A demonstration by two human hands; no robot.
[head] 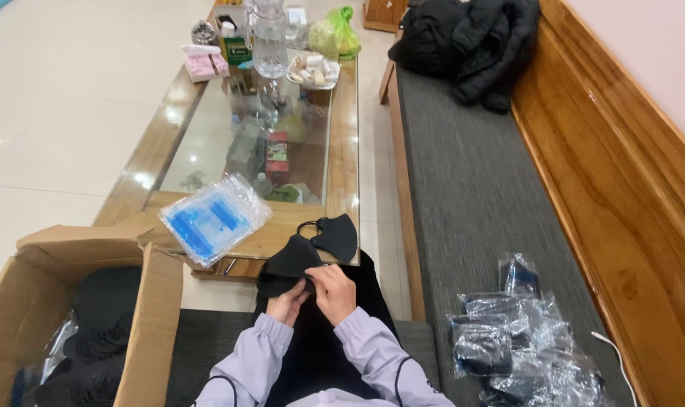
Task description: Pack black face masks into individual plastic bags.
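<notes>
Hands meet over the lap: the left hand [286,303] and right hand [333,290] both pinch a soft black fabric face mask [289,264], fingers closed on its lower edge. It is matte, folded and slightly crumpled. A second black mask with ear loops [335,235] lies just beyond it on the edge of the glass-topped wooden coffee table [342,151], near a stack of clear blue-printed plastic bags [213,218].

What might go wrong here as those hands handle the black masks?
A black mask lies at the table's edge and could slip off. The stack of clear bags overhangs that edge and might slide down. The left hand and right hand hold several masks together, so one could drop.
</notes>
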